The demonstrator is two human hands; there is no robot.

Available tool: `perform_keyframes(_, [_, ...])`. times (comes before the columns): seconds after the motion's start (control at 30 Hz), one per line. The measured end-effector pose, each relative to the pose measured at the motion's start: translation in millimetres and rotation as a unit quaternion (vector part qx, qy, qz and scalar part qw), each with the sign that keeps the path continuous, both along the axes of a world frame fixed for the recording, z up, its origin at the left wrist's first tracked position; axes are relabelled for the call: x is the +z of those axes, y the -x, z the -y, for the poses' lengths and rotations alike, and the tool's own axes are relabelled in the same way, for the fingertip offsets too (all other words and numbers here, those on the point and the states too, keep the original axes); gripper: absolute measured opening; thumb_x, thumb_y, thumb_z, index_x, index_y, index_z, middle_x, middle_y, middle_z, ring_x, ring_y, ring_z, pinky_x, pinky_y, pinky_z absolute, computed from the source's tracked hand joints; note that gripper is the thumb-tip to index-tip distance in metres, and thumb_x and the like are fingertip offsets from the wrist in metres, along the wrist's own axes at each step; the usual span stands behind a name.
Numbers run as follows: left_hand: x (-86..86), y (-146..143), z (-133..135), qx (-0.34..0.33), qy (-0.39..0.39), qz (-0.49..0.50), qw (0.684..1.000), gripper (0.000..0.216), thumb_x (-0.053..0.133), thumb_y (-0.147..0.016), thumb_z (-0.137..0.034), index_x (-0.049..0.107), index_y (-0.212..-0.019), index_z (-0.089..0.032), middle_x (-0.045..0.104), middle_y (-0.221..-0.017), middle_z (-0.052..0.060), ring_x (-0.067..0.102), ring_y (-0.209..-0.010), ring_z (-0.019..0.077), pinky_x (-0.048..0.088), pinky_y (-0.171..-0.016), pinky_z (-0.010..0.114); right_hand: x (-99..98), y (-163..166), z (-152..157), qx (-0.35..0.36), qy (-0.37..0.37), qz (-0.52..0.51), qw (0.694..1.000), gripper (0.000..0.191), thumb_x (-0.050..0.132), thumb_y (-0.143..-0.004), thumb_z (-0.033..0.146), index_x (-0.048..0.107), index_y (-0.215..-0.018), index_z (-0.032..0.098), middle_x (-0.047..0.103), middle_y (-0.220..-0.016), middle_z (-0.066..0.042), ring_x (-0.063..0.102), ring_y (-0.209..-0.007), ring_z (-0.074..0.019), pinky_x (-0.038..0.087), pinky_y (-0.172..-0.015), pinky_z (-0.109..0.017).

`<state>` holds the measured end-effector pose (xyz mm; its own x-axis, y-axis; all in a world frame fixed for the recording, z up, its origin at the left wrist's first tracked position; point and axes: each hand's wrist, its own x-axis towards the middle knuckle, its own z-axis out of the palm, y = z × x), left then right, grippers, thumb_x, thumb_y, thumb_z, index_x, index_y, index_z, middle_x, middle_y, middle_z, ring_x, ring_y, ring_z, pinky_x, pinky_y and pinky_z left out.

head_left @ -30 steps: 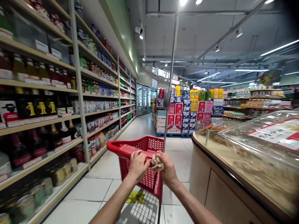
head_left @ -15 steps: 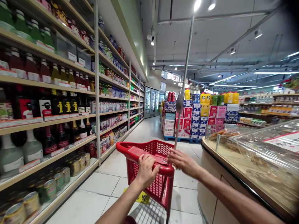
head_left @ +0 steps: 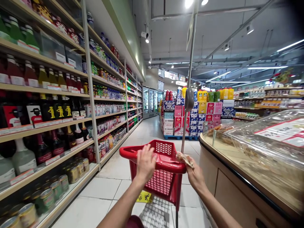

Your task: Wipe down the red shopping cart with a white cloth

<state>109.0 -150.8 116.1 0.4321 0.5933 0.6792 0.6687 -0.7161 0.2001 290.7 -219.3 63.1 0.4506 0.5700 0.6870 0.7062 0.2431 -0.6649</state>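
Observation:
A red plastic shopping cart [head_left: 163, 167] stands in front of me, its upright pole rising at the right side with a grey paddle-like piece [head_left: 189, 99] on it. My left hand [head_left: 145, 161] is at the cart's handle bar, fingers stretched out and lifted; whether the palm touches the bar is hidden. At the right end of the handle, my right hand [head_left: 195, 174] is closed on a small crumpled whitish-brown piece [head_left: 185, 160], too unclear to name. A yellow sign [head_left: 143, 196] shows low on the cart.
Shelves of bottles and cans [head_left: 57, 88] line the left side. Close on the right is a counter [head_left: 225, 171] with clear plastic covers [head_left: 268, 133]. Stacked drink cartons [head_left: 181, 122] stand on a blue pallet ahead, and glass-door fridges [head_left: 150, 99] are farther back.
My left hand's fingers have risen from the handle bar. My right hand has turned, and the crumpled piece now shows in it. The shelves and counter have shifted slightly left in view.

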Motion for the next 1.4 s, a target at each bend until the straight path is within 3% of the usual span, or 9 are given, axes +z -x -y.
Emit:
perform_keyframes(0.1, [1.8,8,-15,0.044,0.012,0.004,0.999,0.032,0.035,-0.087,-0.029,0.056,-0.108,-0.018,0.057,-0.118,0.009,0.045,-0.115,0.0236,0.026,-0.100,0.050,16.8,29,-7,-0.070,-0.015,0.095,0.993,0.032,0.036,-0.083,0.027,0.061,-0.102,0.023,0.064,-0.101,-0.008,0.055,-0.096,-0.0277,0.042,-0.080,-0.050])
perform_keyframes(0.2, [-3.3,8,-22,0.031,0.003,-0.007,1.000,0.032,0.034,-0.087,-0.026,0.057,-0.107,-0.017,0.057,-0.117,0.009,0.046,-0.114,0.0228,0.028,-0.099,0.049,29.9,55,-9,-0.040,-0.023,0.200,0.979,0.039,0.039,-0.077,0.013,0.058,-0.110,0.024,0.061,-0.109,-0.006,0.051,-0.103,-0.0258,0.036,-0.088,-0.050])
perform_keyframes(0.43, [-0.2,3,-2,0.008,0.056,-0.004,0.998,0.035,0.033,-0.087,-0.028,0.054,-0.112,-0.014,0.053,-0.122,0.011,0.041,-0.119,0.0247,0.022,-0.102,0.052,12.4,22,1,-0.074,0.002,0.219,0.973,0.038,0.040,-0.077,0.018,0.056,-0.111,0.025,0.050,-0.123,-0.008,0.043,-0.114,-0.0279,0.037,-0.090,-0.053])
perform_keyframes(0.7, [14.6,-24,25,-0.186,0.046,-0.039,0.981,0.047,0.039,-0.086,-0.038,0.036,-0.129,-0.021,0.041,-0.133,0.009,0.034,-0.124,0.0216,0.031,-0.102,0.042,14.2,41,-26,0.035,-0.040,0.188,0.981,0.056,0.049,-0.070,0.023,0.040,-0.125,0.021,0.050,-0.123,-0.009,0.048,-0.112,-0.0239,0.040,-0.092,-0.044])
perform_keyframes(0.83, [10.0,-2,-6,-0.161,-0.039,-0.077,0.983,0.031,0.039,-0.087,-0.027,0.049,-0.116,-0.024,0.053,-0.122,0.006,0.045,-0.115,0.0208,0.034,-0.099,0.043,8.4,-4,-5,0.025,0.011,0.217,0.976,0.056,0.047,-0.070,0.021,0.040,-0.125,0.019,0.058,-0.113,-0.009,0.053,-0.103,-0.0250,0.035,-0.092,-0.050])
perform_keyframes(1.0, [6.8,10,-31,-0.024,-0.006,0.039,0.999,0.027,0.033,-0.087,-0.022,0.056,-0.103,-0.022,0.062,-0.103,0.004,0.055,-0.098,0.0179,0.045,-0.088,0.038,5.5,-15,2,0.021,-0.007,0.185,0.983,0.054,0.036,-0.074,0.016,0.035,-0.128,0.022,0.063,-0.101,-0.004,0.056,-0.093,-0.0201,0.040,-0.086,-0.044])
perform_keyframes(1.13, [4.4,-38,-2,-0.136,-0.045,-0.029,0.989,0.030,0.030,-0.088,-0.022,0.055,-0.106,-0.020,0.059,-0.110,0.007,0.052,-0.104,0.0191,0.039,-0.095,0.038,4.1,-5,-6,0.011,-0.027,0.168,0.985,0.057,0.035,-0.074,0.015,0.029,-0.130,0.022,0.064,-0.099,-0.003,0.056,-0.091,-0.0206,0.037,-0.087,-0.047])
perform_keyframes(1.23, [5.0,-39,4,-0.180,-0.065,-0.064,0.979,0.031,0.029,-0.089,-0.022,0.054,-0.108,-0.022,0.057,-0.114,0.006,0.050,-0.108,0.0194,0.037,-0.097,0.038,1.7,-7,-10,0.018,-0.036,0.162,0.986,0.055,0.034,-0.076,0.016,0.028,-0.130,0.021,0.064,-0.100,-0.004,0.055,-0.091,-0.0209,0.037,-0.087,-0.046])
perform_keyframes(1.4, [0.7,5,-18,-0.039,-0.045,0.049,0.997,0.031,0.030,-0.089,-0.022,0.053,-0.110,-0.023,0.059,-0.108,0.005,0.051,-0.104,0.0193,0.041,-0.092,0.044,-1.5,-2,-17,-0.011,-0.061,0.132,0.989,0.048,0.034,-0.080,0.021,0.032,-0.128,0.021,0.065,-0.092,-0.004,0.055,-0.087,-0.0226,0.038,-0.083,-0.047])
